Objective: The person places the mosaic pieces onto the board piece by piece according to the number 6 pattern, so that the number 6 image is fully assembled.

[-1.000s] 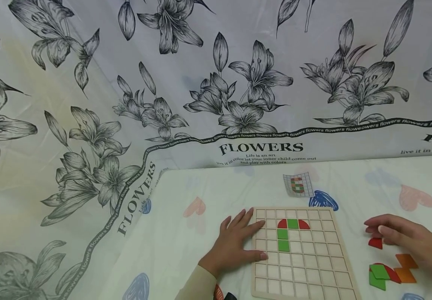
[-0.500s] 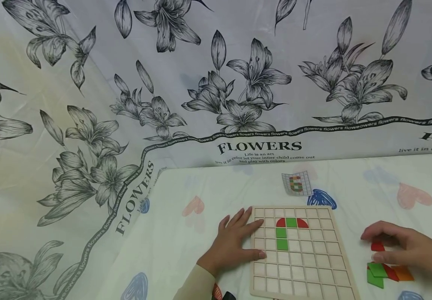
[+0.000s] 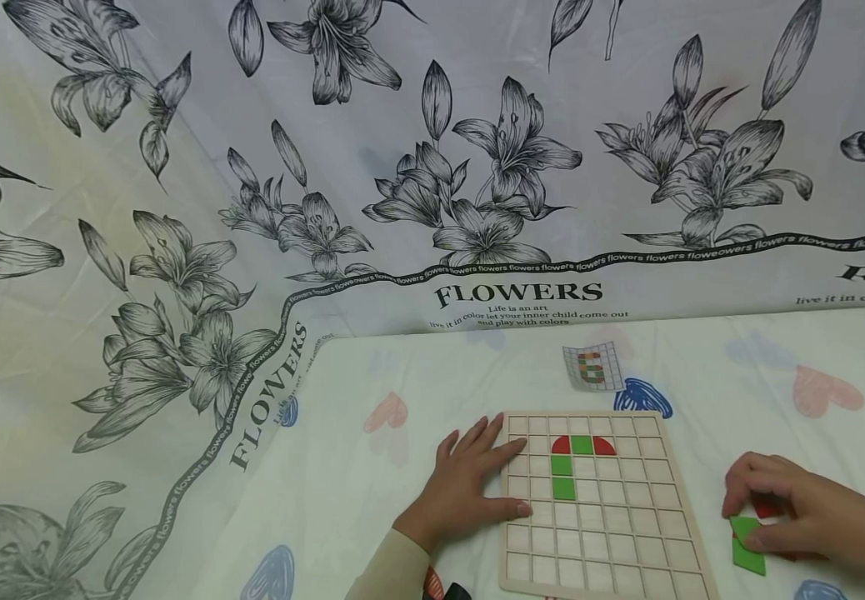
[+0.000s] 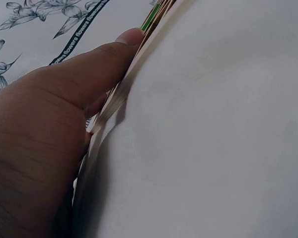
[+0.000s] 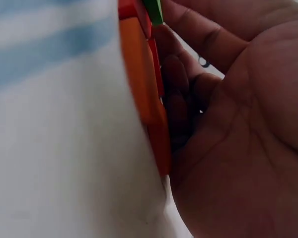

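In the head view, my left hand (image 3: 462, 483) lies at the left edge of a wooden grid board (image 3: 635, 537), its fingers spread and its thumb over the rim. The left wrist view shows the thumb (image 4: 104, 64) along the board's edge. On the board sit two red quarter-round tiles (image 3: 605, 447) and several green square tiles (image 3: 562, 465). To the right of the board, my right hand (image 3: 800, 517) pinches a green square tile (image 3: 742, 527) between thumb and forefinger. Another green tile (image 3: 749, 558) lies beneath it. Orange tiles (image 5: 141, 74) show beside the palm in the right wrist view.
A small pattern card (image 3: 593, 367) lies behind the board, showing a coloured figure on a grid. A white cloth with printed hearts (image 3: 826, 392) covers the table. Behind it hangs a flower-printed curtain (image 3: 492, 167). A dark object (image 3: 457, 592) is partly visible near the left sleeve.
My right hand has come down and toward me, from above the red tile to the green tiles, and its thumb and forefinger have closed on one. The left hand stays on the board.
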{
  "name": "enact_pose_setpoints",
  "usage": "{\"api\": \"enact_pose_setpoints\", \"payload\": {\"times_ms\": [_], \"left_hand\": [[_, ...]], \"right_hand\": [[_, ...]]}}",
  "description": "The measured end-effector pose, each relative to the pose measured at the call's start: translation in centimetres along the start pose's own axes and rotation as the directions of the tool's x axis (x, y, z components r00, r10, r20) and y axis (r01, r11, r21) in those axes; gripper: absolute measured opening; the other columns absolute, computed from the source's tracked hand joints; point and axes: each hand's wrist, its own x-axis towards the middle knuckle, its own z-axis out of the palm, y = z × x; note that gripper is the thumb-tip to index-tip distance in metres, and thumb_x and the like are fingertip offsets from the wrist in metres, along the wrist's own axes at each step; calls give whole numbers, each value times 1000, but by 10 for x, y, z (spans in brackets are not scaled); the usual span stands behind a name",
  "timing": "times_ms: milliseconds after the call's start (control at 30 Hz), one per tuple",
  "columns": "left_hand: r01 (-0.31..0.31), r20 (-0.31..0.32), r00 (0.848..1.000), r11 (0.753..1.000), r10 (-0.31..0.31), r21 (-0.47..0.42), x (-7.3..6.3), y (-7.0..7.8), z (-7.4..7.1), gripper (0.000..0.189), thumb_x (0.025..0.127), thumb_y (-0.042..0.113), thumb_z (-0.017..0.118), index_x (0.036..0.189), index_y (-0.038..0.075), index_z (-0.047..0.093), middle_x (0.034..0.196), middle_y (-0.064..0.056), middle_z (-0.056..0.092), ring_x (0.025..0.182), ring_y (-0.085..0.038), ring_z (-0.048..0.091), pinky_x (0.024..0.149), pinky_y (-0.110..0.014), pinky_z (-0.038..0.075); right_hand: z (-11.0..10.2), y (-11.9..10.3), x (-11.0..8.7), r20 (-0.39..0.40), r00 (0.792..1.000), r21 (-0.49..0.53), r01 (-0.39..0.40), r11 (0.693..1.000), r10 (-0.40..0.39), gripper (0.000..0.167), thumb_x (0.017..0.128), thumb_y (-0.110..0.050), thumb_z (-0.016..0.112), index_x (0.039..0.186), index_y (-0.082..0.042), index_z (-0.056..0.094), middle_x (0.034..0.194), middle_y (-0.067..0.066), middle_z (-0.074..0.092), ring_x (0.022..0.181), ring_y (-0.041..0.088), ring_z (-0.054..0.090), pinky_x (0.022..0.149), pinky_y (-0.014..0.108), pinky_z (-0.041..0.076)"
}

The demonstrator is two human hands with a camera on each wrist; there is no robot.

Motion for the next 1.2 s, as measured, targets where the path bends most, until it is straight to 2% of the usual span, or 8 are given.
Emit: {"api": "enact_pose_setpoints", "payload": {"times_ms": [133,300,500,667,733,833,1067,1200], "left_hand": [[2,1,1000,1000,-2,9,0,0,0,85,91,79,68,165,42,48,179,10,18,165,-16,10,126,-64,9],[2,2,1000,1000,-2,9,0,0,0,86,91,80,68,165,42,48,179,10,18,165,-16,10,126,-64,9],[-6,-3,1000,1000,6,8,0,0,0,86,91,80,68,165,42,48,179,9,19,165,-17,10,126,-65,9],[-8,-4,1000,1000,8,11,-1,-1,1,86,91,80,68,166,43,47,179,9,18,165,-16,9,126,-65,9],[-7,-6,1000,1000,7,15,-1,-2,1,86,91,80,68,166,43,47,179,10,18,165,-16,9,126,-65,9],[-7,-8,1000,1000,7,23,0,-2,2,85,91,80,67,166,44,47,179,10,18,165,-16,10,126,-65,10],[-6,-15,1000,1000,7,23,0,-1,2,85,91,80,68,165,43,48,179,9,19,165,-17,11,125,-65,10],[-8,-17,1000,1000,9,30,1,-1,3,85,91,80,68,165,42,49,179,8,20,165,-18,12,125,-66,12]], "right_hand": [[-1,-1,2,-1,999,4,-35,999,35,38,94,-1,83,114,-31,69,109,-13,59,90,10,53,64,25,41],[-4,-9,3,-37,987,17,-153,988,154,31,98,0,79,111,-26,68,100,-9,65,85,10,57,67,21,45],[-6,-19,5,-140,948,22,-284,959,284,18,100,-6,79,105,-22,73,93,-6,68,82,11,60,68,22,47],[-13,-25,10,-107,920,50,-373,927,376,11,105,-6,73,114,-8,77,92,-4,68,76,14,61,66,24,53],[-13,-27,10,-104,921,95,-365,926,374,10,106,-3,69,113,-4,76,86,-1,68,71,18,62,61,26,54],[-11,-28,9,-126,924,154,-341,927,361,9,106,0,68,110,-5,73,80,2,66,67,21,62,57,28,54],[-4,-29,9,-172,929,197,-293,936,327,16,104,4,69,109,-12,69,84,3,68,68,20,63,54,30,55],[-3,-31,12,-167,928,208,-296,932,332,14,104,4,69,111,-8,71,86,4,69,67,21,63,54,31,54]]}}
